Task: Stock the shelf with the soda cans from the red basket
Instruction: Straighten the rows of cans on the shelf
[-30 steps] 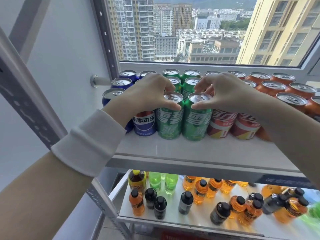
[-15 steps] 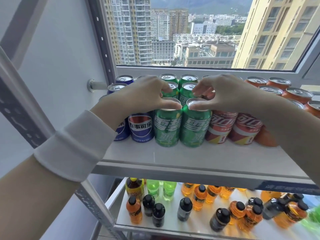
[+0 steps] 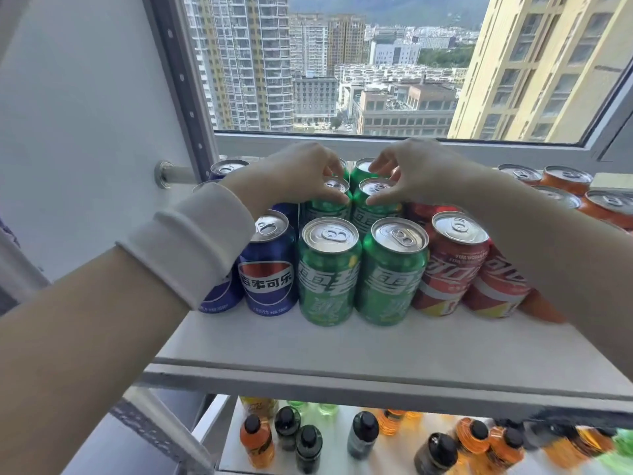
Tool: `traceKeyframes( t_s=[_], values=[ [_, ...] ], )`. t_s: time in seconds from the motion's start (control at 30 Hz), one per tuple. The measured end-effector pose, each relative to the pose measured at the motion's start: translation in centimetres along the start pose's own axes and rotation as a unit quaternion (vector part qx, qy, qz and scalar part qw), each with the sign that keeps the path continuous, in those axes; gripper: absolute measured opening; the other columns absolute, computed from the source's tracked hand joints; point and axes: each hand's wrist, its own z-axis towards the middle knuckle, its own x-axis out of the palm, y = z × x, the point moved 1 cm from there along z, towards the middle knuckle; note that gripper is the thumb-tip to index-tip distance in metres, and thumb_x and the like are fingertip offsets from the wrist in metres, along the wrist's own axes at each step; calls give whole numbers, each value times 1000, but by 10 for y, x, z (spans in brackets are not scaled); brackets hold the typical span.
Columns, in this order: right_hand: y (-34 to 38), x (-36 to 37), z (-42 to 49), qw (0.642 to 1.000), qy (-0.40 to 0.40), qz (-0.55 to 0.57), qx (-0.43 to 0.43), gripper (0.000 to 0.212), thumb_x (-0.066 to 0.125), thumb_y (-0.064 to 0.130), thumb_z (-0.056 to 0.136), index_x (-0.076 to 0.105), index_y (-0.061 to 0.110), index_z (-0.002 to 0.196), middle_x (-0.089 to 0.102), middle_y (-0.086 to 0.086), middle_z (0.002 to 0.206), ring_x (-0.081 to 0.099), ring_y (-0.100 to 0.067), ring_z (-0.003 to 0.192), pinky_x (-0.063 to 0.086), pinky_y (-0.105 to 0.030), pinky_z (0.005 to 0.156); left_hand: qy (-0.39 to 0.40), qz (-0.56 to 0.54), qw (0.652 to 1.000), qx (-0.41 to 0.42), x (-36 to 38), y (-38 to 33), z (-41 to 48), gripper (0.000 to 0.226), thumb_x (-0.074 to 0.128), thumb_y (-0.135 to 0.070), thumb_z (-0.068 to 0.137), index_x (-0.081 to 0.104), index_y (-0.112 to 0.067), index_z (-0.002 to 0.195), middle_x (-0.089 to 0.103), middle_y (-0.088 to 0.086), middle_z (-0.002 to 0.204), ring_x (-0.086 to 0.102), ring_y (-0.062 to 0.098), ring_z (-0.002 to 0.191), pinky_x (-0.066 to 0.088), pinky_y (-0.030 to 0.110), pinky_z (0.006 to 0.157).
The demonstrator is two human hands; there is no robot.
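Shelf (image 3: 376,351) edge open | left hand (image 3: 301,176) pinches second-row green can (image 3: 325,212) | right hand (image 3: 421,173) pinches neighbouring can (image 3: 375,214)

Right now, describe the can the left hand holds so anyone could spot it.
On the shelf below the window, green cans stand in two columns. It is the left column's second can from the front, rim pinched by the left hand; the right hand pinches its twin.
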Motion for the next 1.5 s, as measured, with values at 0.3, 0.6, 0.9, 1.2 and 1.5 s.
traceKeyframes(
  t_s=[0.3, 0.6, 0.9, 1.2, 1.5],
  values=[
    [1, -3, -4, 999, 14, 51, 11, 57, 81, 34, 64, 63, 9, 112, 65, -1, 106, 58, -14, 90, 41, -22, 78, -19, -21, 1000, 10, -4, 3, -9, 58, 74, -44, 70, 62, -13, 118, 65, 0, 115, 53, 10, 90, 39, 22, 80],
    [2, -6, -12, 996, 39, 76, 18, 54, 81, 33, 66, 62, 11, 112, 63, 2, 104, 58, -12, 90, 40, -13, 65, -13, 2, 1000, 11, -5, -2, -16, 52, 72, -47, 71, 67, -16, 112, 66, -1, 110, 53, 11, 89, 37, 23, 76],
    [0, -8, -13, 992, 67, 103, 34, 52, 78, 37, 68, 60, 17, 112, 65, 4, 104, 61, -12, 93, 45, -22, 77, 31, -16, 999, 0, -11, -2, -19, 51, 66, -51, 74, 65, -19, 113, 66, -3, 111, 59, 11, 96, 44, 26, 84],
    [-7, -7, 38, 998, 9, 17, 52, 57, 69, 35, 78, 54, 6, 124, 58, -9, 127, 55, -21, 113, 38, -27, 96, 20, 38, 999, -17, -16, 12, 35, 59, 60, -40, 84, 44, -15, 135, 47, 4, 140, 47, 22, 124, 32, 35, 106],
    [-15, 2, 64, 997, 38, 16, 66, 59, 77, 29, 72, 56, 7, 123, 62, -7, 122, 58, -22, 110, 42, -29, 95, 66, 3, 998, -7, -10, 25, 60, 52, 70, -36, 77, 56, -23, 124, 57, 4, 129, 55, 22, 112, 39, 33, 95]
  ],
)
